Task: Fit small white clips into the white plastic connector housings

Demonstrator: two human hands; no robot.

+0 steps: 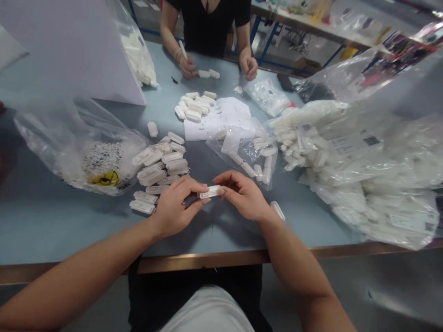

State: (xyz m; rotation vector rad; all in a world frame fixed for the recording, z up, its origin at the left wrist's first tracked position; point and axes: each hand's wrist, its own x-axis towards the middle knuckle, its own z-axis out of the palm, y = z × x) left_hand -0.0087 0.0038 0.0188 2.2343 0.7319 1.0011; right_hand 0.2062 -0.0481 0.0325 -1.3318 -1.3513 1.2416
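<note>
My left hand (pixel 175 206) and my right hand (pixel 242 193) together pinch one small white plastic connector (pixel 208 192), each at one end, just above the blue-grey table (pixel 41 216). A pile of the same white connectors (pixel 159 168) lies just left of my left hand. One loose connector (pixel 278 210) rests beside my right wrist. An open clear bag with several connectors (pixel 251 154) sits just beyond my right hand.
Across the table a person in black handles connectors (pixel 209 73), with a second pile (pixel 194 105) and white paper (pixel 221 120) before them. Large clear bags lie at the left (pixel 83 147) and right (pixel 374 170). A white box (pixel 76 50) stands far left.
</note>
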